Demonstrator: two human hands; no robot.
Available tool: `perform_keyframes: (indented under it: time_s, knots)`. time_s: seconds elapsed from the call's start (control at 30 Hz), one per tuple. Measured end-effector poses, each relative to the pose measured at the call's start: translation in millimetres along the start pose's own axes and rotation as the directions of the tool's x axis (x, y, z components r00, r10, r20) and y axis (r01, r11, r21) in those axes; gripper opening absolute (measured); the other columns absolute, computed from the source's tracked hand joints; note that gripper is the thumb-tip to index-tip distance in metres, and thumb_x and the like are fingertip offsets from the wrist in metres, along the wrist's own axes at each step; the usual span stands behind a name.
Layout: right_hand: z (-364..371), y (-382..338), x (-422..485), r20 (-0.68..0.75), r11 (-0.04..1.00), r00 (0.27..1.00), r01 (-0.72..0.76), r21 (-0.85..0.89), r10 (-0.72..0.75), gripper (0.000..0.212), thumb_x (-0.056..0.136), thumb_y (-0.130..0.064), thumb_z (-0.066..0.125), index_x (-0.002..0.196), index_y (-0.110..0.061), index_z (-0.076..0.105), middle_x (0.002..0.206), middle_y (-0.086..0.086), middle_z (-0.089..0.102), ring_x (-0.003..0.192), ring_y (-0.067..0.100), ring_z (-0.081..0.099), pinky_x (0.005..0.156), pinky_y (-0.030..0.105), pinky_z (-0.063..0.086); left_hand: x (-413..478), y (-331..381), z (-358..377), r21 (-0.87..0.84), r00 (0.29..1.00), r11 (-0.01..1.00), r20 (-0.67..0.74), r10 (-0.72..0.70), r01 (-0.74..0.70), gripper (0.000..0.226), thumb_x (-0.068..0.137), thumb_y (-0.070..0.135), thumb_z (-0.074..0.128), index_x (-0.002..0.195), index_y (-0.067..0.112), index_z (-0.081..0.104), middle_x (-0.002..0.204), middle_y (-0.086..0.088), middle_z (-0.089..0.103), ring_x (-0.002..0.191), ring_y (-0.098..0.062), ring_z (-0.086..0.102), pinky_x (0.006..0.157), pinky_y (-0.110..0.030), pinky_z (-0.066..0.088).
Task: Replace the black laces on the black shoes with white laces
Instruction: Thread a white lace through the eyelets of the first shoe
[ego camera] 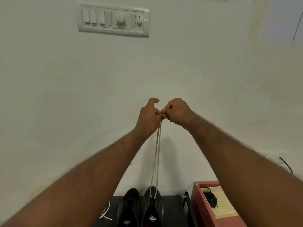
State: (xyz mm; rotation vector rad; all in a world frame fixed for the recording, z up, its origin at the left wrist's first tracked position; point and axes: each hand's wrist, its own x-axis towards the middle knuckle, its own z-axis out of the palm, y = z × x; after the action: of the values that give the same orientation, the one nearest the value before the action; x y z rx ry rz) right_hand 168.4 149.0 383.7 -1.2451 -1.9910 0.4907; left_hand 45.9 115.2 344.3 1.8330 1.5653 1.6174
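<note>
Left hand [148, 117]: raised in front of the wall, fingers curled, fingertips pinching the top of the white lace [157, 153] where it meets the right hand.
Right hand [177, 112]: raised to the same height, knuckles up, fingers curled tight, pinching the same lace top; its fingertips touch those of the left hand.
White lace: two strands hang from the pinch point straight down between the forearms, close together, and enter the front eyelets of the threaded shoe [153, 208].
Threaded shoe: black, well below the hands, toe pointing away from the person, standing on the black surface [172, 210].
Other shoe [129, 207]: black, just beside the threaded shoe on the left-hand side, under the left forearm; no lace shows in it.
Loose white lace [105, 212]: lies curled on the black surface, partly hidden by the left forearm.
Black laces [210, 198]: a tangled heap on the cream pad [226, 205] inside the red box [199, 208], below the right forearm.
Switch panel [113, 19]: white, on the wall high above the left hand.
Black cable [286, 164]: against the wall, just beyond the right forearm.
</note>
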Motion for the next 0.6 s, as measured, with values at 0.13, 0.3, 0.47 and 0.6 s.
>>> perform_keyframes:
  time_s: [0.13, 0.3, 0.47, 0.6]
  knots:
    - [2, -8, 3, 0.013, 0.972, 0.998, 0.06, -0.228, -0.059, 0.012, 0.092, 0.0, 0.056, 0.089, 0.005, 0.067, 0.093, 0.017, 0.073, 0.085, 0.025, 0.069, 0.079, 0.038, 0.056, 1, -1, 0, -0.13, 0.99, 0.981, 0.024, -0.14, 0.142, 0.028, 0.084, 0.007, 0.073, 0.109, 0.005, 0.062, 0.082, -0.013, 0.074, 0.08, -0.021, 0.072, 0.072, -0.024, 0.051]
    - [6, 1, 3, -0.085, 0.989, 0.988, 0.12, -0.088, -0.127, 0.016, 0.091, 0.002, 0.053, 0.081, -0.006, 0.064, 0.089, 0.004, 0.07, 0.074, 0.013, 0.062, 0.065, 0.021, 0.052, 0, -9, 0, -0.134, 0.993, 0.984, 0.044, -0.109, 0.114, 0.023, 0.092, 0.01, 0.065, 0.081, -0.01, 0.07, 0.075, -0.019, 0.071, 0.071, -0.028, 0.071, 0.075, -0.037, 0.059]
    - [12, 14, -8, -0.115, 0.977, 0.97, 0.215, -0.017, -0.215, 0.035, 0.093, 0.006, 0.042, 0.108, -0.006, 0.071, 0.097, 0.003, 0.071, 0.087, 0.012, 0.061, 0.08, 0.02, 0.047, 4, -13, -1, -0.153, 0.994, 0.982, 0.015, -0.11, 0.111, 0.029, 0.094, 0.01, 0.062, 0.074, -0.012, 0.065, 0.07, -0.02, 0.069, 0.066, -0.025, 0.07, 0.075, -0.043, 0.058]
    - [12, 17, -14, -0.044, 0.957, 0.961, 0.266, -0.118, -0.273, 0.044, 0.09, 0.012, 0.043, 0.125, -0.003, 0.065, 0.111, 0.007, 0.07, 0.092, 0.009, 0.055, 0.076, 0.003, 0.037, 3, -12, 0, -0.131, 0.995, 0.986, 0.021, -0.099, 0.101, 0.035, 0.094, 0.011, 0.062, 0.074, -0.018, 0.06, 0.074, -0.025, 0.068, 0.061, -0.016, 0.069, 0.068, -0.034, 0.057]
